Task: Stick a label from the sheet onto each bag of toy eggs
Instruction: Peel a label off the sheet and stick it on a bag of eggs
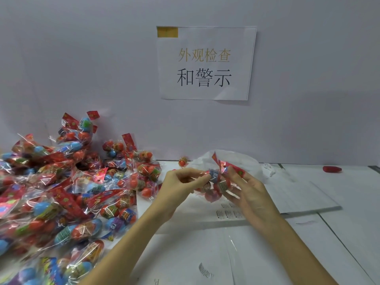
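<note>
Both hands, left hand and right hand, pinch one bag of toy eggs above the counter; wall sign reads 外观检查和警示; label sheet print illegible, perhaps barcodes.

Clear cellophane bag with a red patterned header, enclosing red-orange and blue toy eggs banded with multicoloured printed wrappers; the heap of bags alongside repeats the same red, blue, green and purple scheme. White label sheet bearing small blocks of black print, on a white table. White wall notice with one gold and one black line of characters and a yellow corner patch; small red object at far right.
</note>
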The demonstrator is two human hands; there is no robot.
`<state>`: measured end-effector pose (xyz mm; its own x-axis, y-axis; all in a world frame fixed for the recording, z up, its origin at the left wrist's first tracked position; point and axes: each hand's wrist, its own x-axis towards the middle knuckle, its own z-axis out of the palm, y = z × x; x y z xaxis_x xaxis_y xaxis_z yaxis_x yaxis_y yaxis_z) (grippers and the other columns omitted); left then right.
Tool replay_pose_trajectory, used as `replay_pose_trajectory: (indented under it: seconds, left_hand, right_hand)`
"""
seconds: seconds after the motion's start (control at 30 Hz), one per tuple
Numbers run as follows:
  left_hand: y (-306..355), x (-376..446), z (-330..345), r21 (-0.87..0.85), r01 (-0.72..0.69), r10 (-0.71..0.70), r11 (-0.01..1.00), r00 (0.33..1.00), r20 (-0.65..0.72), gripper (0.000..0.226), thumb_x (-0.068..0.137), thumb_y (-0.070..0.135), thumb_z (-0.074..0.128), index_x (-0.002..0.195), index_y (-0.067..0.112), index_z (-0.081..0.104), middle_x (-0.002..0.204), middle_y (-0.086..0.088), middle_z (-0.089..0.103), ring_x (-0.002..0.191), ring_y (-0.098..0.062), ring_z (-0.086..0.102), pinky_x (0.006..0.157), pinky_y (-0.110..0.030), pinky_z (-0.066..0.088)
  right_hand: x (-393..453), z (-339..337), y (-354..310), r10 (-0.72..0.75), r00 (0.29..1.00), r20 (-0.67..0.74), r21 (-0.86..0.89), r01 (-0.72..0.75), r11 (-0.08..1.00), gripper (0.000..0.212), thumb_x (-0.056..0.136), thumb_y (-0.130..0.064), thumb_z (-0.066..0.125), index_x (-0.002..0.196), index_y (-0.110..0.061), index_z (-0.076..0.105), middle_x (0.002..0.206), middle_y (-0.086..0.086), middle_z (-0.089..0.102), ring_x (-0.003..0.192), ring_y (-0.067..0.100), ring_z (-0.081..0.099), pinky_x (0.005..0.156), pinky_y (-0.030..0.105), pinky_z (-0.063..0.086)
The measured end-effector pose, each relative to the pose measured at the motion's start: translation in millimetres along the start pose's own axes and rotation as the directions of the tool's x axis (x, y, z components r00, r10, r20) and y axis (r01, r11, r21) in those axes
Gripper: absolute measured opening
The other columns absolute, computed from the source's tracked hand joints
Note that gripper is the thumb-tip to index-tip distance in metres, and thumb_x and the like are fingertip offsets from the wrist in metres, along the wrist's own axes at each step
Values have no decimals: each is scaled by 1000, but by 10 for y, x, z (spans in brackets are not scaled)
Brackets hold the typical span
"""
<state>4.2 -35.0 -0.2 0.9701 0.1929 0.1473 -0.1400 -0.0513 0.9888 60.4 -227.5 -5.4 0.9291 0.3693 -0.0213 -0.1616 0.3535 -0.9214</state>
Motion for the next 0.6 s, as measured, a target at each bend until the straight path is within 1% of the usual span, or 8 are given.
replay_pose_trajectory:
  seconds: [0.03,0.1,0.17,0.23,0.33,0.43,0.53,0.6]
  left_hand:
    - [10,-2,-11,21,-9,9,1000,1000,19,18,82,32,87,96,21,85,87,-9,80,78,-16,71,70,-21,53]
    - [14,0,-14,19,-19,18,1000,999,37,23,78,37,88,96,23,85,87,-10,80,79,-18,73,74,-22,56]
    - [5,2,18,-17,-11,11,1000,1000,28,29,76,44,86,97,24,86,91,-9,80,83,-18,73,77,-24,56]
    - [-27,0,64,-105,15,-14,994,1000,12,25,83,38,81,99,19,86,97,-12,80,84,-18,72,79,-26,56]
    - [-92,-6,104,-201,34,-55,979,993,-102,17,92,24,76,100,11,85,98,-15,80,79,-17,70,77,-28,56]
    - [-151,2,95,-235,28,-85,972,968,-236,15,96,18,73,99,8,84,95,-16,80,80,-23,72,80,-32,60]
    - [-151,7,111,-250,49,-112,967,963,-246,14,100,9,67,101,6,81,98,-16,79,86,-24,75,81,-32,62]
    - [-139,17,109,-267,81,-137,960,971,-195,17,99,1,63,104,4,79,103,-18,78,90,-25,74,87,-36,63]
  right_hand:
    - [1,-12,-4,25,999,-21,32,-24,999,37,81,-36,82,112,-15,79,113,10,78,98,23,75,85,32,61]
    - [30,-44,1,119,992,-47,190,-108,976,33,81,-29,81,109,-15,78,108,8,77,94,23,73,86,33,57]
    - [58,-46,7,189,981,-47,364,-159,918,38,80,-26,80,115,-12,73,101,9,77,89,23,75,91,36,56]
    - [72,-27,8,199,979,-48,424,-160,892,41,81,-28,79,118,-10,72,97,9,78,85,22,77,96,39,54]
    - [56,-14,18,157,988,13,338,-152,929,41,89,-27,74,126,-9,70,114,11,77,93,24,77,93,40,60]
    - [-16,12,64,83,993,86,79,-90,993,36,95,-17,71,129,-6,67,123,18,74,105,34,75,97,44,61]
    - [-57,54,113,18,998,66,-21,-17,1000,29,101,-2,63,129,-4,65,114,19,77,102,36,77,83,36,64]
    - [-54,68,109,-21,999,33,-66,23,998,30,101,1,61,130,-7,65,112,17,78,101,33,77,79,33,64]
